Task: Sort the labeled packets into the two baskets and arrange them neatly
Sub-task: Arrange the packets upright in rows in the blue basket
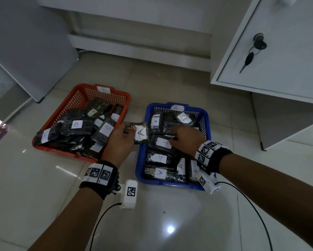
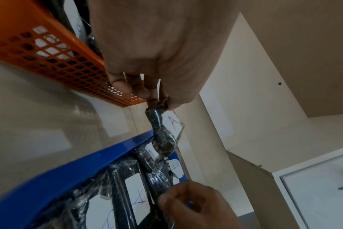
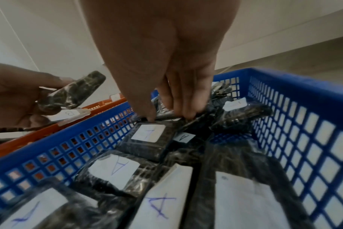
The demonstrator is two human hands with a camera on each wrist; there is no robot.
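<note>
Two baskets stand side by side on the floor. The orange basket (image 1: 61, 150) on the left holds several dark packets labelled B (image 1: 77, 124). To its right, the blue basket (image 1: 170, 185) holds several dark packets labelled A (image 1: 160, 173). My left hand (image 1: 122, 137) grips one A packet (image 1: 141, 133) in the air over the blue basket's left rim (image 2: 68, 170); the packet (image 2: 162, 136) hangs from my fingers (image 2: 123, 86). My right hand (image 1: 185, 139) reaches into the blue basket (image 3: 303, 124), and its fingertips (image 3: 186, 111) pinch the end of a packet (image 3: 198, 118) lying there.
A white cabinet with a key (image 1: 250, 58) hanging in its lock stands at the right. A grey panel (image 1: 25, 51) leans at the left, and a white ledge (image 1: 139, 42) runs along the back. Glossy floor tiles (image 1: 170, 223) lie near me. Cables trail from both wrists.
</note>
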